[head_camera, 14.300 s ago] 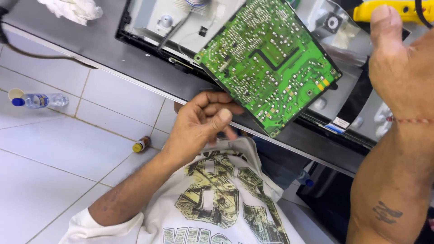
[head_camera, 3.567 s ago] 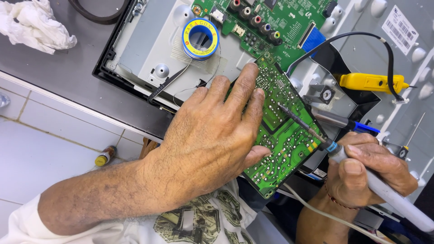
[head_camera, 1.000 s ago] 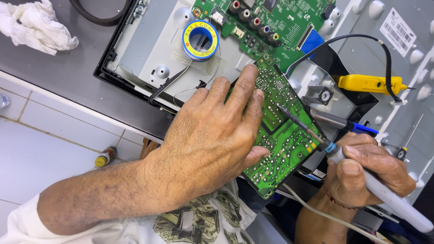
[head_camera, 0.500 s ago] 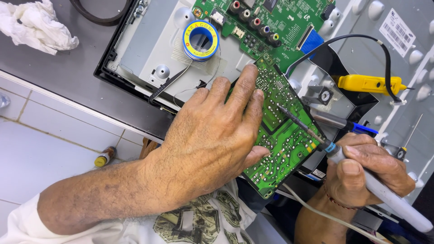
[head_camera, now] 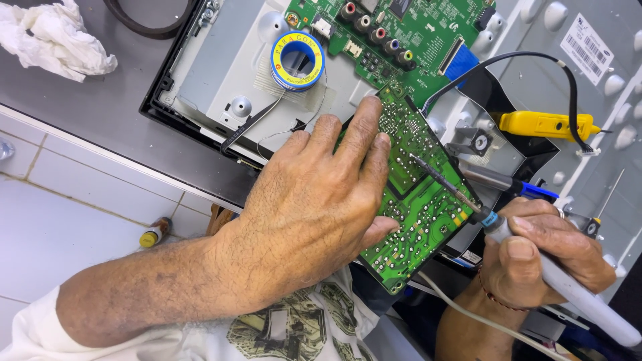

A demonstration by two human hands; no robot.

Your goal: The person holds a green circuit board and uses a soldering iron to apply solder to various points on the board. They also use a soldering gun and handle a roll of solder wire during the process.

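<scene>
Head view: left hand (head_camera: 314, 200) lies flat on the small green board (head_camera: 414, 200), fingers spread & pressing it, its grip open, not wrapped round anything. The board sits tilted over the open back of a flat screen (head_camera: 221, 80) on the grey worktop (head_camera: 73, 100). Right hand (head_camera: 535, 254) has its grip clamped on a white soldering iron (head_camera: 575, 294), tip touching the board's middle; solder reel (head_camera: 297, 61) & yellow tool (head_camera: 545, 124) lie nearby.
</scene>
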